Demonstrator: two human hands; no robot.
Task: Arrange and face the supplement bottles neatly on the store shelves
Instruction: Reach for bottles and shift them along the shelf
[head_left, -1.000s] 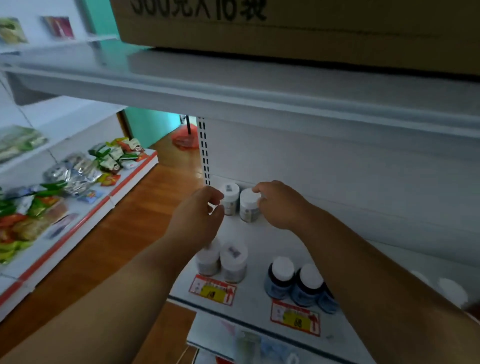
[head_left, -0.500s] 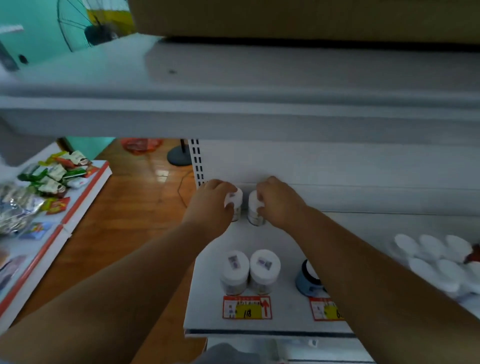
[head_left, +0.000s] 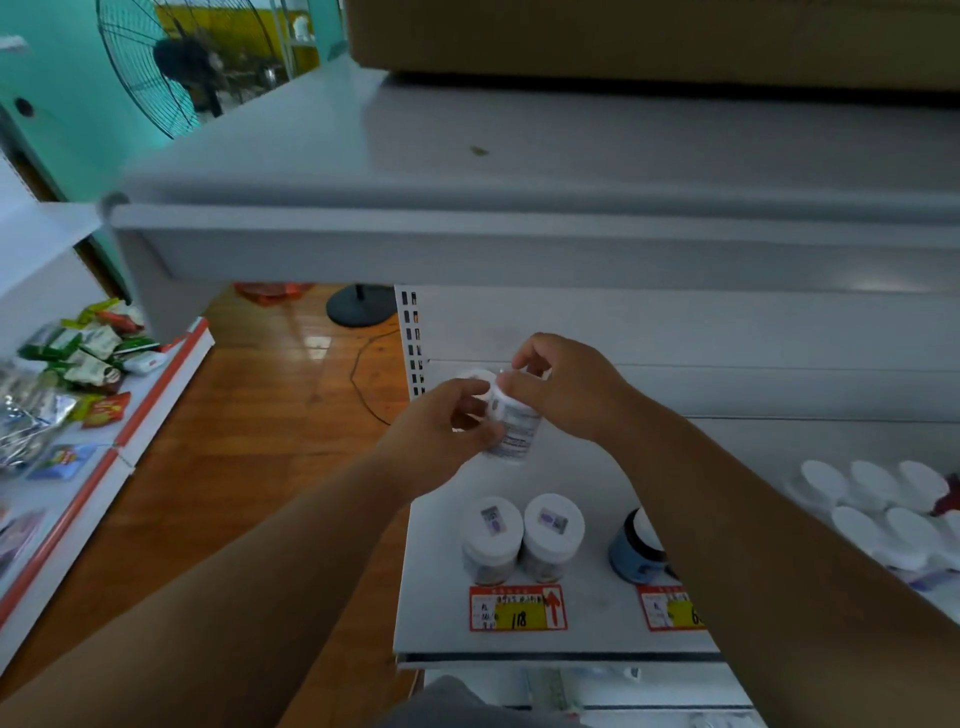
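You are now holding one white-capped bottle tilted, lifted off the shelf behind the front pair; half a second ago it stood upright. Both hands, left and right, are curling around it, probably turning its label forward.

A single head-worn wide-angle camera looks forward and down from close range onto a white store shelf, both forearms reaching in from the bottom edge; wooden floor at left.
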